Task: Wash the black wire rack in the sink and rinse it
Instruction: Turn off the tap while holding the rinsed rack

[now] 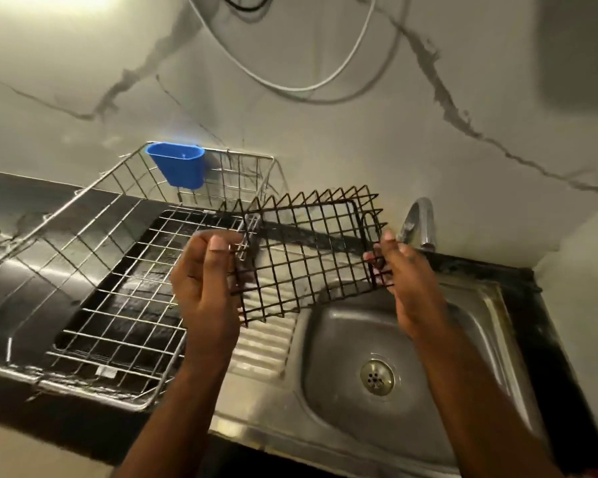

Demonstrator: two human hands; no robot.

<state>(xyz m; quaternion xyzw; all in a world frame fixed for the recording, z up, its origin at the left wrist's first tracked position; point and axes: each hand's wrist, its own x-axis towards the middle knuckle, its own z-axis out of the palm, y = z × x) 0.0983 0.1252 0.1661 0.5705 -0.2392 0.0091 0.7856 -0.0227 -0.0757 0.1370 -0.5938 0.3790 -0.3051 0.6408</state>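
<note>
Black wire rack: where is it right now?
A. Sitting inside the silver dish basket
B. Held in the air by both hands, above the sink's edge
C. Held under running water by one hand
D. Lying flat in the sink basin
B: the left hand and right hand grip opposite ends of the black wire rack, above the sink; no water shows at the tap.

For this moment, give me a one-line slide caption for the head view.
Both hands, left and right, hold the black wire rack above the steel sink, tap dry.
</note>
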